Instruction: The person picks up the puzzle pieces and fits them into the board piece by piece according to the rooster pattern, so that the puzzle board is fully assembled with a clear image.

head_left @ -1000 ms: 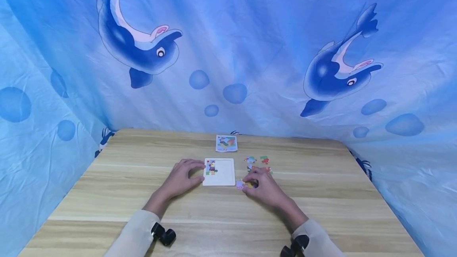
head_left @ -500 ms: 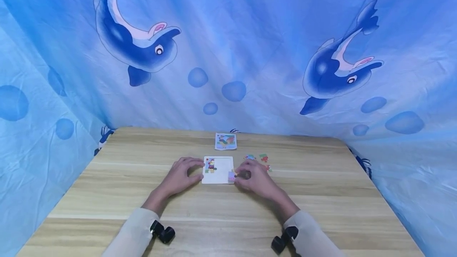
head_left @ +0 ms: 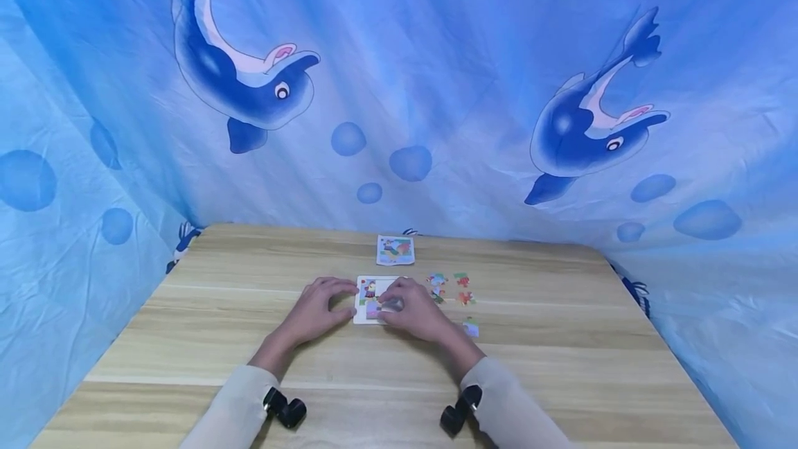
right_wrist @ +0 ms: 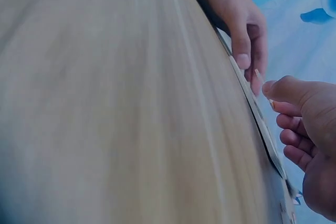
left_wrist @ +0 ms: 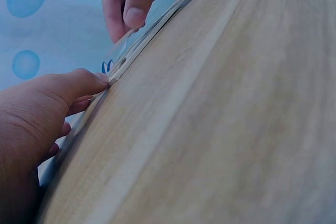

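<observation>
A white puzzle tray [head_left: 384, 285] lies on the table, a few joined pieces [head_left: 370, 288] in its upper left part. My left hand [head_left: 322, 307] touches the tray's left edge with thumb and fingertips; the left wrist view shows the thumb [left_wrist: 84, 83] on that edge. Over the tray, my right hand [head_left: 416, 307] pinches a puzzle piece [head_left: 373, 310] with a lilac part, just below the joined ones. In the right wrist view this piece [right_wrist: 258, 75] is tilted between thumb and fingers. The right hand hides much of the tray's right side.
Several loose puzzle pieces [head_left: 438, 280] lie right of the tray, one lilac and green piece [head_left: 471, 328] nearer to me. Behind the tray lies a printed picture card [head_left: 395, 251]. A blue dolphin curtain [head_left: 436, 89] hangs behind the wooden table [head_left: 374, 380].
My right hand has picked up the puzzle piece from right of the tray and carried it left across the tray's lower part. The left hand stays at the tray's edge.
</observation>
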A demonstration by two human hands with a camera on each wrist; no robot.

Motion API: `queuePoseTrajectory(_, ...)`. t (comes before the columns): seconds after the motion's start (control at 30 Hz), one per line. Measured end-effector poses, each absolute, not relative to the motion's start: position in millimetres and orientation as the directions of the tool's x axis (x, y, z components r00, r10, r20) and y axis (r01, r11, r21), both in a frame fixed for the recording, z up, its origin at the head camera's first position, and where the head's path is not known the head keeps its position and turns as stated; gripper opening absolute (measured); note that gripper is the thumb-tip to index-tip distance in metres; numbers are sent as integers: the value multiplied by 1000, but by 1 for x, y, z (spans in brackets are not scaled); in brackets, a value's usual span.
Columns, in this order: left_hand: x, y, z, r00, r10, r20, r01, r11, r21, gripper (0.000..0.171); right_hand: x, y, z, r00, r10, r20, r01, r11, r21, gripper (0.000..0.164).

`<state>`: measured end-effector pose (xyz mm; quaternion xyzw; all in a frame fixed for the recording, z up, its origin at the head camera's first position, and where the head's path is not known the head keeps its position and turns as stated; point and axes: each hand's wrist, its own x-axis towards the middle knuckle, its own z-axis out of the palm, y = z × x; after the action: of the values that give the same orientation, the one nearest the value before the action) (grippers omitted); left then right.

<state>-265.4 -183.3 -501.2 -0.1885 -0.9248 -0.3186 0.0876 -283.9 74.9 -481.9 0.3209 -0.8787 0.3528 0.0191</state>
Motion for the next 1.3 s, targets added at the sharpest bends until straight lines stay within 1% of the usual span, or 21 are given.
queuePoseTrajectory(0.17,-266,-183,-502,-912,293,288,407,733,544,40,-286,66,-485,-777,-573,263,-595,530,-604,27)
queuePoseTrajectory(0.67,-266,-183,-502,-915,290,282,402,730,553,42,-285,59,-487,-807,-554,203,-538,551,-638,28)
queuePoseTrajectory(1.3,-267,-182,-499,-916,292,274,399,735,549,42,-288,53,-490,-792,-566,230,-566,537,-626,24)
